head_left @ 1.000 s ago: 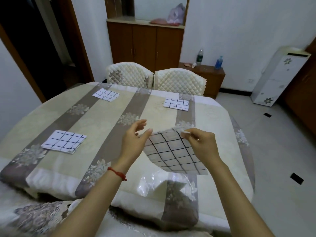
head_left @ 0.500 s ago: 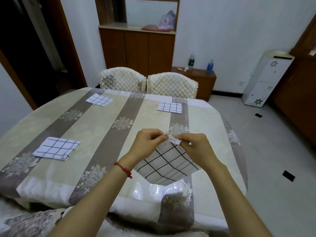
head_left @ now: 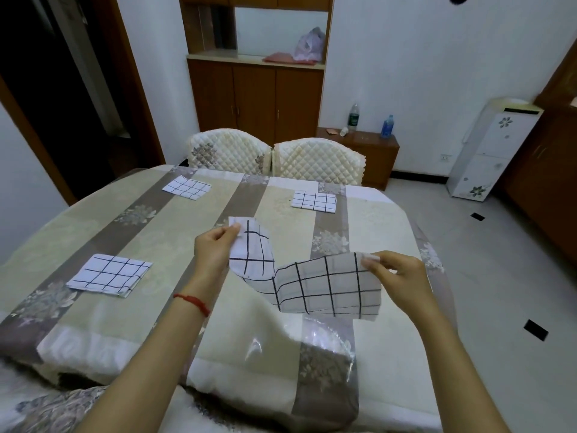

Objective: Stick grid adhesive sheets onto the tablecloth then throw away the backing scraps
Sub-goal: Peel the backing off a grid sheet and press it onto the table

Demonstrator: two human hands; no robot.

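Note:
Above the striped floral tablecloth (head_left: 150,239) I hold one grid adhesive sheet that is split into two layers. My left hand (head_left: 215,248) pinches the corner of the opaque white layer (head_left: 249,245). My right hand (head_left: 396,276) pinches the corner of the translucent grid layer (head_left: 327,285), which hangs curved toward me. The two layers still meet in a fold low between my hands. Three more grid sheets lie flat on the cloth: one near left (head_left: 109,275), one far left (head_left: 186,188), one far right (head_left: 313,201).
A crinkled clear plastic scrap (head_left: 315,339) lies on the cloth near the front edge. Two quilted chairs (head_left: 274,157) stand at the far side. Behind are a wooden cabinet (head_left: 256,95) and a low stand with bottles (head_left: 368,142). A white appliance (head_left: 490,145) stands right.
Both hands were pinching the same corner of the sheet. They have pulled apart, left hand to the left and right hand to the right, and the two layers have separated over most of their length.

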